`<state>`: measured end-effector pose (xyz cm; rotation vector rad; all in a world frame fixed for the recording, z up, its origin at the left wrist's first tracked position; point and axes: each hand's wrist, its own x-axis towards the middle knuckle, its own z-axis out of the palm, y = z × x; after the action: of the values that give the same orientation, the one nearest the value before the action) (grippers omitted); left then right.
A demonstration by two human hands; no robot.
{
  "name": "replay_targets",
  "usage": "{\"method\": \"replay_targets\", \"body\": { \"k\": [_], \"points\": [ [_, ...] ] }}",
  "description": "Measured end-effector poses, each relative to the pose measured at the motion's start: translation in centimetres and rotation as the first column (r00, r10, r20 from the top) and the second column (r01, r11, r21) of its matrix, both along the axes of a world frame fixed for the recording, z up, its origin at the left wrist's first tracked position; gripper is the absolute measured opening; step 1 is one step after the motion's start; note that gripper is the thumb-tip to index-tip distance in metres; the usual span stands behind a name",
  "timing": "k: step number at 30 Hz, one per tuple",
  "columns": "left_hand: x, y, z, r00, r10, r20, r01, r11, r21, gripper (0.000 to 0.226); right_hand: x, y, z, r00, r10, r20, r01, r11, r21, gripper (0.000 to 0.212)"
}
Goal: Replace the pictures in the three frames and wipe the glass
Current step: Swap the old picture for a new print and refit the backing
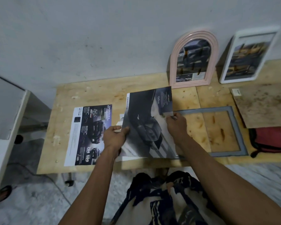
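Holding the dark truck picture over the plywood table, I pinched its left edge with my left hand and its right edge with my right hand. It overlapped the grey frame lying flat beside it, while a second printed sheet lay to the left.

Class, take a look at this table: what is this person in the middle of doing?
A person is holding a large car picture above a wooden table, the left hand gripping its left edge and the right hand pinching its right edge. A grey frame lies flat and open to the right, its backing board set aside. Another printed sheet lies to the left. A pink arched frame and a white frame, both with pictures, lean against the wall.
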<state>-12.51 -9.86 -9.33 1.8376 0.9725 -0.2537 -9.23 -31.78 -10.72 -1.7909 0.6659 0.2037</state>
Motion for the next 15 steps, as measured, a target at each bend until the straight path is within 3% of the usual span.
{"method": "replay_targets", "body": {
  "k": [4, 6, 9, 12, 15],
  "points": [
    [-1.6, -1.4, 1.0, 0.998, 0.051, 0.022, -0.045, 0.971, -0.236, 0.039, -1.8, -2.3, 1.4, 0.978, -0.205, -0.035, 0.206, 0.977, 0.047, 0.013],
    [-3.1, -2.7, 1.3, 0.99, 0.135, 0.032, -0.111, 0.91, -0.398, 0.036, -3.2, -3.1, 1.9, 0.952, -0.304, -0.035, 0.306, 0.941, 0.143, 0.013],
    [-5.1, -5.3, 1.8, 0.979, 0.198, 0.042, -0.136, 0.797, -0.589, 0.057, -5.3, -3.5, 2.6, 0.913, -0.396, -0.097, 0.407, 0.873, 0.267, 0.011],
    [-7.3, -7.8, 2.2, 0.985, 0.145, 0.089, -0.069, 0.82, -0.568, 0.074, -8.3, -3.3, 3.0, 0.906, -0.395, -0.153, 0.424, 0.852, 0.307, 0.015],
    [-9.2, -9.3, 2.1, 0.975, 0.117, 0.186, -0.019, 0.888, -0.46, 0.059, -11.6, -3.9, 3.6, 0.893, -0.42, -0.163, 0.449, 0.798, 0.401, 0.018]
  ]
}}
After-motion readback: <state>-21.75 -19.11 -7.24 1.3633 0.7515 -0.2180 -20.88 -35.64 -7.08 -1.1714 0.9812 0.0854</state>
